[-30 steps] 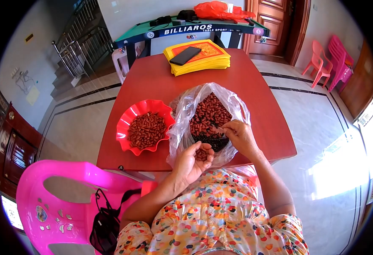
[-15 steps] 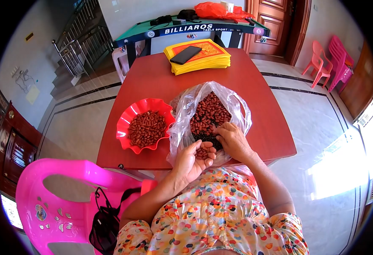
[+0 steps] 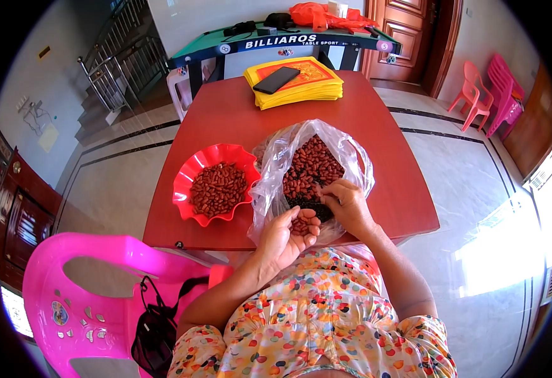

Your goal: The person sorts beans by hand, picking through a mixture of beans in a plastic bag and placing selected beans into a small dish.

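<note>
A clear plastic bag (image 3: pixel 266 189) lies open on the red table, with red beans (image 3: pixel 313 160) in it and black beans (image 3: pixel 317 208) nearer me. My left hand (image 3: pixel 285 239) is cupped palm up at the bag's near edge, its curled fingers around several red beans. Over the right part of the opening is my right hand (image 3: pixel 351 208), thumb and fingertips pinched together at the beans; what they hold, if anything, is too small to tell. To the left of the bag sits a red wavy-edged bowl (image 3: pixel 184 179) with red beans inside.
A phone (image 3: pixel 277 80) rests on a stack of yellow papers (image 3: pixel 307 94) at the back of the table (image 3: pixel 376 132). A pink chair (image 3: pixel 93 252) with a black bag (image 3: pixel 156 334) stands at the left. Beyond is a small billiard table (image 3: pixel 288 42).
My right hand first moved down toward the black beans, then slightly up again. My left hand stays cupped around red beans in almost the same place.
</note>
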Demonstrator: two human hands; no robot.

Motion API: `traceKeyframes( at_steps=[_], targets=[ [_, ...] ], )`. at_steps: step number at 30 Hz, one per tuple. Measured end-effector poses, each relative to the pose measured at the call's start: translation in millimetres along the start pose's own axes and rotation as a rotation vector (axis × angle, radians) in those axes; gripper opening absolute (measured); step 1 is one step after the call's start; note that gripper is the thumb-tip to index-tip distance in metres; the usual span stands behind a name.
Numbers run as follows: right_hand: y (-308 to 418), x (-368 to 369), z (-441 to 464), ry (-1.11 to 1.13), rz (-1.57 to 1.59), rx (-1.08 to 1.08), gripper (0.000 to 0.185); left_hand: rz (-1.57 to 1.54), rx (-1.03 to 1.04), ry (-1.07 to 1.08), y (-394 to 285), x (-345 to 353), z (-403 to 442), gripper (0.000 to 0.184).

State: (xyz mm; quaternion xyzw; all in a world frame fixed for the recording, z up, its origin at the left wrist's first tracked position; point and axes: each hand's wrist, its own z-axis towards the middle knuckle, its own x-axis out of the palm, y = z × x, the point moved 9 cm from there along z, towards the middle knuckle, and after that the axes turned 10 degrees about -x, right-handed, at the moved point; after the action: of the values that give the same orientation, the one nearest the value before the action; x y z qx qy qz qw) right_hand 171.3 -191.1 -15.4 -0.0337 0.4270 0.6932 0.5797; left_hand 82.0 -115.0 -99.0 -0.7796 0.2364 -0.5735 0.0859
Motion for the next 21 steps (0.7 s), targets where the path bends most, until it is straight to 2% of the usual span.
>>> traceKeyframes(
  at_steps=[5,7,8,10,12,14,18,20,21],
  targets=[
    [26.3,-10.5,6.7,-0.04,0.067,-0.025,0.011,0.014,0.007,-0.015,-1.1,2.5,-1.5,0.031],
    [44.3,-5.8,7.7,0.024,0.131,-0.165,0.013,0.02,0.004,-0.021,-0.9,0.5,-0.6,0.031],
    [47.5,-6.2,7.6,0.021,0.134,-0.166,0.013,-0.002,-0.001,0.009,-0.4,-0.8,1.4,0.029],
    [62.8,7.7,5.8,0.165,0.266,-0.235,0.017,-0.016,-0.003,0.031,-1.8,-1.4,1.0,0.028],
    [66.3,6.9,7.2,0.157,0.257,-0.232,0.02,-0.073,-0.029,0.009,-1.7,-3.5,0.4,0.027],
    [53.8,-3.1,7.4,0.061,0.186,-0.193,0.02,-0.076,-0.058,0.005,-2.8,0.5,-2.6,0.027],
    [7.3,-11.5,4.9,-0.061,0.285,0.04,0.012,0.001,-0.109,-0.026,-8.1,26.7,-15.6,0.03],
    [9.6,-16.0,7.1,-0.037,0.276,0.062,0.012,0.044,-0.085,0.086,-25.8,53.5,-28.0,0.031],
    [9.5,-15.6,7.1,-0.002,0.262,0.08,0.011,0.05,-0.054,0.047,-38.6,58.5,-34.6,0.031]
  ],
)
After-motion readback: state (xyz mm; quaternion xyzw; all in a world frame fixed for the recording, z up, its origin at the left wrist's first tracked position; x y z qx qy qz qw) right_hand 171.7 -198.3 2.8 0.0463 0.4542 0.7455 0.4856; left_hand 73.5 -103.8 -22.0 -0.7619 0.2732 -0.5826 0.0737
